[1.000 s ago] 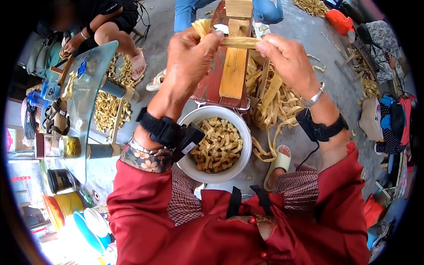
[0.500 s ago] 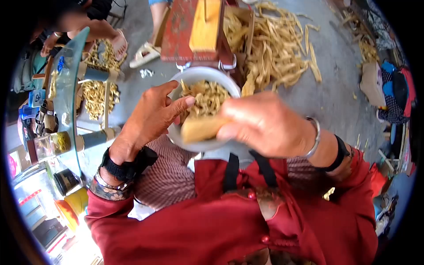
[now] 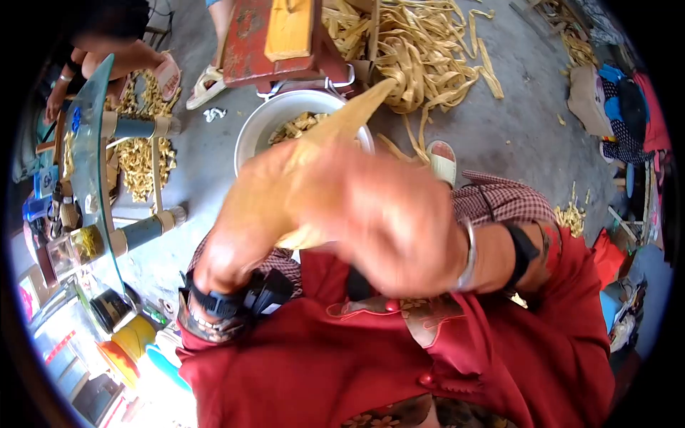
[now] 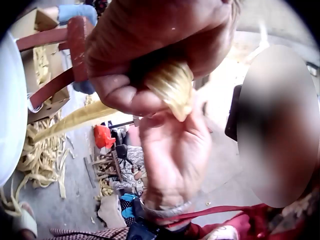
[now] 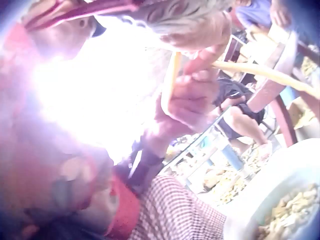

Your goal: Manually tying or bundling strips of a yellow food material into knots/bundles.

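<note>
A long, flat tan strip (image 3: 357, 114) runs between my two hands, which meet above my lap and in front of the bowl. My left hand (image 3: 250, 207) grips it with curled fingers; in the left wrist view a folded, ridged end of the strip (image 4: 172, 90) pokes out of that fist. Blurred by motion, my right hand (image 3: 392, 221) overlaps the left and holds the strip too. Its fingertips are right at the folded end in the left wrist view. One tail of the strip (image 5: 270, 75) stretches away past the hands in the right wrist view.
Short knotted tan pieces (image 3: 296, 127) lie in the pale metal bowl (image 3: 246, 135). Behind it stands a red wooden bench (image 3: 246, 43) bearing a yellow wood block (image 3: 289, 32). Loose strips (image 3: 428, 64) heap on the floor to its right. A glass table (image 3: 93, 150) stands at left, near another person.
My hands first held the strip out over the bench. They came back toward my body, apart at half a second ago, and now meet at the strip. The view has tilted down.
</note>
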`<state>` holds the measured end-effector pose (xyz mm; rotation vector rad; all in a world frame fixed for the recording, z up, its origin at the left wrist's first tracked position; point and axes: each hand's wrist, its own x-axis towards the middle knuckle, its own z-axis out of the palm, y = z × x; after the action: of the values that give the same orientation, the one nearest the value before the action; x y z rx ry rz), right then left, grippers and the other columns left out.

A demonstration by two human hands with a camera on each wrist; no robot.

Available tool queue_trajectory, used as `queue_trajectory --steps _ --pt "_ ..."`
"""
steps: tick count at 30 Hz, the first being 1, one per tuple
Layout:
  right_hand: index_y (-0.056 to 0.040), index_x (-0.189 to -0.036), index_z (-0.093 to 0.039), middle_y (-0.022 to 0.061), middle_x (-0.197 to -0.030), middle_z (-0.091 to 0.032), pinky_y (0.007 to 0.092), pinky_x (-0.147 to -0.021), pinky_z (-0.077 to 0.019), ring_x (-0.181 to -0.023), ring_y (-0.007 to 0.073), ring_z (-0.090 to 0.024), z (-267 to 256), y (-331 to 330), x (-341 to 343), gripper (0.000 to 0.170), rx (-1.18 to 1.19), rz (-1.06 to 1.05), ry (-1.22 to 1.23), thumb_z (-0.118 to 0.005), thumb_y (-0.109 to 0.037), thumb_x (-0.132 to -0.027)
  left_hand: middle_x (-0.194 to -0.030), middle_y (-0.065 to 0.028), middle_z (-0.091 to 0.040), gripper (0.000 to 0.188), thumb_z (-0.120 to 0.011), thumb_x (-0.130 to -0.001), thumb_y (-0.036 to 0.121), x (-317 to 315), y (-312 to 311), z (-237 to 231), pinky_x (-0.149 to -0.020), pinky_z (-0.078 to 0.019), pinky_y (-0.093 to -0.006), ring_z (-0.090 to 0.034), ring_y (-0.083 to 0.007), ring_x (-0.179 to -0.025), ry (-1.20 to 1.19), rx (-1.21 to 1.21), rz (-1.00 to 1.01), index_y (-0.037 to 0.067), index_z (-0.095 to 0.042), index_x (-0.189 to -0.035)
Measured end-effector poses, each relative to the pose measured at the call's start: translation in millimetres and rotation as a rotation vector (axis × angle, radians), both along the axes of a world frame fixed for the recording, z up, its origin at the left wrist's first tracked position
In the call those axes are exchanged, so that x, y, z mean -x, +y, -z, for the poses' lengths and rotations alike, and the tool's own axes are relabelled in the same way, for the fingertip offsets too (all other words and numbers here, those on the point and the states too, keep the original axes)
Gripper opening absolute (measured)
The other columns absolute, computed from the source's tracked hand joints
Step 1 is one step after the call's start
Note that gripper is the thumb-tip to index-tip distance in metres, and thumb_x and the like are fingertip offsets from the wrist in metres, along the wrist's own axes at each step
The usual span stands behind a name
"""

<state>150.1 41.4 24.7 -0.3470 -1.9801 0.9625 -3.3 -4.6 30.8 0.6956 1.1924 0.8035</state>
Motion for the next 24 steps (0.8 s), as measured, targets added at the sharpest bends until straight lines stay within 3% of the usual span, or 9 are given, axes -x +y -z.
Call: queue_trajectory --steps 2,5,8,10,14,15,16,20,24 --pt "0.0055 -0.101 -0.059 0.0083 -0.081 -0.06 0.023 -0.062 -0.046 -0.071 0.0113 -0.059 15.4 20.8 4.6 0.019 0.173 0.114 0.082 -0.054 -0.01 -0.092 -0.086 0.0005 -0.06 0.025 -0.054 -0.092 0.01 -2.5 -8.0 -5.7 -0.055 -0.0403 -0.0225 -0.049 -0.0052 -0.065 0.034 -0.236 -0.076 0.001 -0.055 -0.115" --pt "0.0032 -0.088 -0.057 0.0032 -0.068 -0.05 0.0249 -0.055 -0.0399 -0.062 0.0067 -0.045 18.8 19.7 11.3 0.019 0.47 0.095 -0.038 -0.052 -0.014 -0.093 -0.081 -0.0102 -0.06 0.01 -0.055 -0.087 0.002 4.6 -10.3 -18.1 -0.061 -0.0463 -0.0262 -0.057 -0.0144 -0.072 0.836 -0.692 0.037 0.002 -0.06 -0.096" --pt "-0.0015 -0.074 -0.054 0.0168 -0.058 -0.049 0.0406 -0.049 -0.0378 -0.053 0.0323 -0.051 10.8 24.6 10.2 0.028 0.454 0.028 -0.124 -0.049 -0.023 -0.091 -0.1 -0.0165 -0.059 0.009 -0.06 -0.083 0.005 3.6 1.0 -12.2 -0.06 -0.0463 -0.0275 -0.058 -0.021 -0.077 1.351 -1.26 -0.04 -0.001 -0.058 -0.09" --pt "-0.0022 -0.072 -0.056 0.0188 -0.062 -0.053 0.0413 -0.053 -0.0394 -0.059 0.0347 -0.054 18.4 26.8 10.1 0.036 0.437 -0.099 -0.123 -0.046 -0.03 -0.092 -0.105 -0.0204 -0.058 0.014 -0.063 -0.074 -0.005 0.0 8.7 -8.0 -0.053 -0.0489 -0.0314 -0.061 -0.0264 -0.081 1.186 -1.384 -0.108 0.002 -0.06 -0.085" --pt "-0.0034 -0.083 -0.056 0.0165 -0.069 -0.057 0.0405 -0.057 -0.0424 -0.066 0.0342 -0.057 25.9 31.1 -0.5 0.034 0.345 -0.148 -0.15 -0.051 -0.036 -0.091 -0.084 -0.0131 -0.06 0.013 -0.066 -0.076 0.001 9.2 2.4 -5.0 -0.055 -0.0485 -0.0302 -0.06 -0.0223 -0.07 1.132 -1.186 0.057 0.002 -0.057 -0.085" --pt "-0.0038 -0.087 -0.056 0.0159 -0.07 -0.057 0.0401 -0.057 -0.0429 -0.068 0.0341 -0.058 23.6 31.8 -3.8 0.034 0.302 -0.147 -0.174 -0.052 -0.037 -0.091 -0.077 -0.0082 -0.06 0.014 -0.066 -0.079 0.003 8.0 -2.2 -8.4 -0.058 -0.0481 -0.0289 -0.059 -0.017 -0.069 0.986 -0.894 0.03 0.001 -0.055 -0.087" --pt "-0.0043 -0.091 -0.056 0.0153 -0.072 -0.058 0.0398 -0.058 -0.0435 -0.069 0.0341 -0.059 21.5 33.1 -7.0 0.034 0.255 -0.147 -0.196 -0.053 -0.038 -0.09 -0.082 -0.0078 -0.063 0.016 -0.066 -0.083 0.006 13.4 -3.0 -3.4 -0.062 -0.0481 -0.027 -0.059 -0.0125 -0.07 0.506 -0.679 -0.071 0.0 -0.054 -0.093" --pt "-0.0047 -0.108 -0.055 0.0154 -0.08 -0.06 0.0382 -0.062 -0.0466 -0.074 0.0338 -0.061 39.6 34.2 -8.4 0.033 0.13 -0.146 -0.073 -0.054 -0.034 -0.091 -0.103 -0.0108 -0.064 0.026 -0.06 -0.087 0.004 6.5 1.4 1.9 -0.08 -0.0495 -0.026 -0.061 -0.014 -0.092 -0.27 -0.526 -0.14 -0.002 -0.054 -0.112" --pt "-0.0017 -0.111 -0.055 0.0131 -0.081 -0.061 0.0319 -0.066 -0.0478 -0.077 0.022 -0.063 24.3 38.4 -22.7 0.032 0.484 -0.268 -0.103 -0.051 -0.029 -0.095 -0.118 -0.0118 -0.058 0.035 -0.054 -0.089 0.0 2.5 3.7 3.1 -0.094 -0.0415 -0.0298 -0.054 -0.0163 -0.109 -0.111 -0.546 -0.038 -0.001 -0.052 -0.124"
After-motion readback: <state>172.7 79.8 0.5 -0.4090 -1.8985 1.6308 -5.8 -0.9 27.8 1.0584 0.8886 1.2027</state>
